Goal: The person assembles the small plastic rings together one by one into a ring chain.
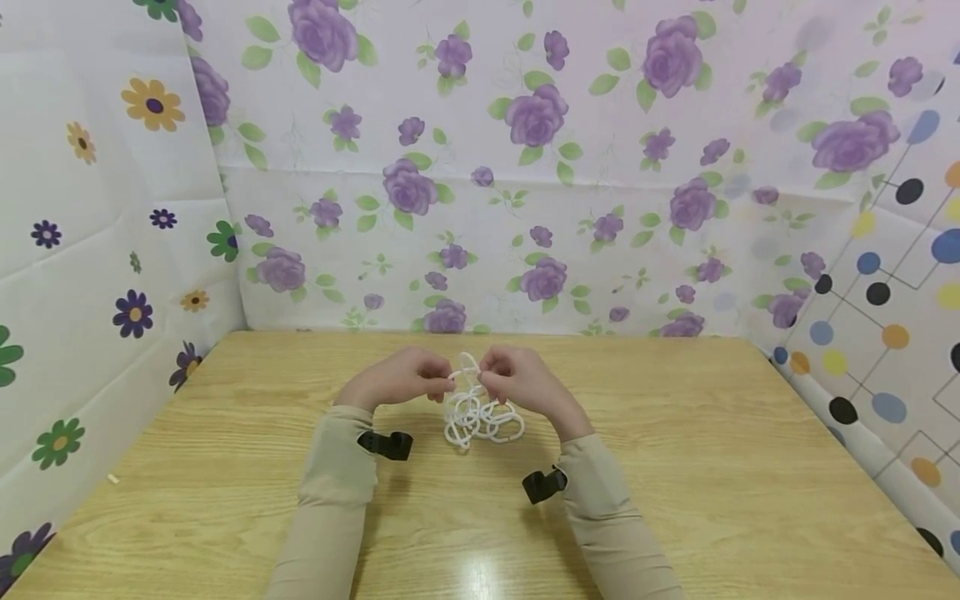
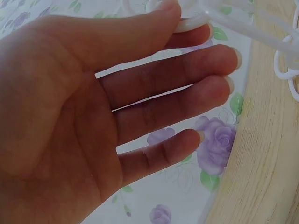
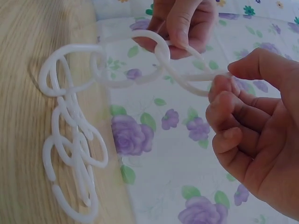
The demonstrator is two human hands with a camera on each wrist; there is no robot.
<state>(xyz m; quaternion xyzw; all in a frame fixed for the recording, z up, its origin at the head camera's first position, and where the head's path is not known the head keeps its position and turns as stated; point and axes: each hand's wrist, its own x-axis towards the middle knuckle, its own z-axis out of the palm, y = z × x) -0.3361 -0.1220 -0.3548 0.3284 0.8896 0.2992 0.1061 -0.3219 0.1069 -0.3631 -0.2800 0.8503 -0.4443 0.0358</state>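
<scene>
A chain of white plastic links [image 1: 480,417] lies heaped on the wooden table, its upper end raised between both hands. My left hand [image 1: 405,377] pinches a white link [image 2: 194,22] between thumb and index finger, the other fingers extended in the left wrist view. From the other side, my right hand [image 1: 525,382] pinches a link with thumb and index finger, its remaining fingers curled. In the right wrist view a raised link [image 3: 135,83] hangs from the held end down to the pile. Gaps show in some links of the pile.
The wooden table [image 1: 225,500] spreads out around the hands. Behind it hangs a cloth with purple flowers [image 1: 540,117]; patterned cloths also stand at left and right. A small pale scrap [image 1: 113,478] lies by the left edge. Black wrist cameras [image 1: 390,445] sit on both sleeves.
</scene>
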